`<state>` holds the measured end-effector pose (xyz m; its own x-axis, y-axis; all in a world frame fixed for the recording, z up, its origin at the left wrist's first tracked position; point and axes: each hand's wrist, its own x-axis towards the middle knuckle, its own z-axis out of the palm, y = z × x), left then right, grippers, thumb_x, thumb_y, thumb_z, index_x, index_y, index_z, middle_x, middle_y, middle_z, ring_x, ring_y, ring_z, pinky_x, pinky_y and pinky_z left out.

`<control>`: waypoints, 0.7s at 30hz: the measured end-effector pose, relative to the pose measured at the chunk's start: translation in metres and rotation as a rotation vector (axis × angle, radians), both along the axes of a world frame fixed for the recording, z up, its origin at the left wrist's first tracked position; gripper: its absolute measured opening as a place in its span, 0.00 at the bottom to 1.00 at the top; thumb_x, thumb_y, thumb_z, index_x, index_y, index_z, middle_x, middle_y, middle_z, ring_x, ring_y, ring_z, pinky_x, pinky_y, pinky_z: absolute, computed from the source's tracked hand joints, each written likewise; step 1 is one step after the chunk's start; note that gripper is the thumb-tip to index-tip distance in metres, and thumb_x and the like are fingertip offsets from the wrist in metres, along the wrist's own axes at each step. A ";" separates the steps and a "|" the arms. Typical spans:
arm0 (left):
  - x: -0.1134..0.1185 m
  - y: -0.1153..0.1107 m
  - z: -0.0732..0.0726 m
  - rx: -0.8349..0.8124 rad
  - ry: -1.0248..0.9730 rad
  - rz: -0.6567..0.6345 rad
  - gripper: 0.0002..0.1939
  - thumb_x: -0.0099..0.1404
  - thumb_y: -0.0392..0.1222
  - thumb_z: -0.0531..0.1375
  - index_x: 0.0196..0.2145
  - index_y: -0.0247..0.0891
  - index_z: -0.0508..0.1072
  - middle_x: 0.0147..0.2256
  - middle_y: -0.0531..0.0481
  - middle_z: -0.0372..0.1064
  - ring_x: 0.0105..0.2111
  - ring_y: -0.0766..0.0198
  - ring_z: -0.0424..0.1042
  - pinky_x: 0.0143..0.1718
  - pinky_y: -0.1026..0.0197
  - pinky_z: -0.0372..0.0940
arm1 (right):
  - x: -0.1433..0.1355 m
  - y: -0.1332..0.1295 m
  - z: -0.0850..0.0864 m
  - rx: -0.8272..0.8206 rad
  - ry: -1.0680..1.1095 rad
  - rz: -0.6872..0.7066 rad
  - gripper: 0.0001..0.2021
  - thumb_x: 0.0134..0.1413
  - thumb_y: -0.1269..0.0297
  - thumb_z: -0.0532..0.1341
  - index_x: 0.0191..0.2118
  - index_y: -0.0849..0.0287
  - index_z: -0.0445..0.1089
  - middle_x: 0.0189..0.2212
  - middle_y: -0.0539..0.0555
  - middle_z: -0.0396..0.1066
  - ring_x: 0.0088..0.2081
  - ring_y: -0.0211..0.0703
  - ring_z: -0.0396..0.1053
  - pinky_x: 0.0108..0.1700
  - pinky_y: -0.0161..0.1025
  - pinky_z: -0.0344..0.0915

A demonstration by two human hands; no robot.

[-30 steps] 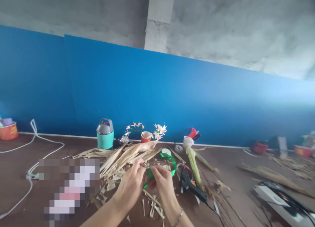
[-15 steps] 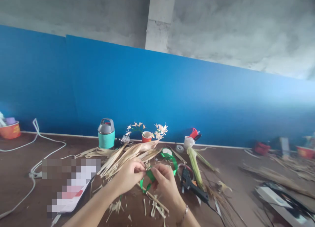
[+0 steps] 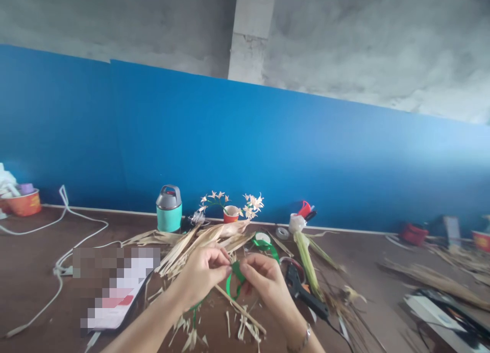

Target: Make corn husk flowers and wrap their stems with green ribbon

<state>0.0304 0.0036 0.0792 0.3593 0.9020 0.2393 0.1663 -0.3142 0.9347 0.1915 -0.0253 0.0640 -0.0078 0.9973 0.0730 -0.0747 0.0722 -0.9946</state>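
Note:
A strip of green ribbon (image 3: 236, 272) runs between my two hands, with a small loop hanging below. My left hand (image 3: 204, 276) is closed in a pinch where the ribbon meets its fingertips; whether a stem lies there too is hidden. Thumb and fingers of my right hand (image 3: 264, 279) pinch the ribbon on the other side. Behind the right hand, the ribbon leads to its spool (image 3: 263, 237). Below my left palm a thin green strand shows, with a pale husk flower (image 3: 194, 338) at its lower end. Husk scraps and a thin stick (image 3: 245, 312) lie beneath.
Dry corn husks (image 3: 206, 236) lie beyond my hands. A black glue gun (image 3: 306, 294) and green stalks (image 3: 307, 261) are at right. Behind stand a teal flask (image 3: 169, 216), a paper cup (image 3: 231, 215) and husk flowers (image 3: 252, 205). White cable (image 3: 82, 240) runs at left.
My hands stay pinched on the ribbon, and its loop now hangs narrower and more upright between them. The whole view has shifted slightly, moving things a little to the right.

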 end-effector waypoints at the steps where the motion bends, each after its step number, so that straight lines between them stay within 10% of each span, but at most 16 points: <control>1: 0.000 0.001 -0.002 0.034 0.008 0.028 0.07 0.52 0.35 0.58 0.18 0.37 0.70 0.32 0.49 0.68 0.33 0.59 0.72 0.35 0.56 0.67 | 0.000 0.000 0.001 -0.010 0.008 -0.015 0.20 0.35 0.49 0.70 0.22 0.63 0.70 0.13 0.49 0.68 0.15 0.34 0.65 0.18 0.30 0.60; 21: 0.008 0.008 -0.040 0.738 0.346 0.331 0.14 0.62 0.36 0.51 0.22 0.37 0.72 0.34 0.45 0.69 0.24 0.65 0.73 0.25 0.65 0.67 | -0.023 0.003 -0.011 -0.122 0.251 -0.163 0.20 0.26 0.54 0.72 0.19 0.62 0.66 0.11 0.45 0.64 0.11 0.32 0.61 0.15 0.28 0.56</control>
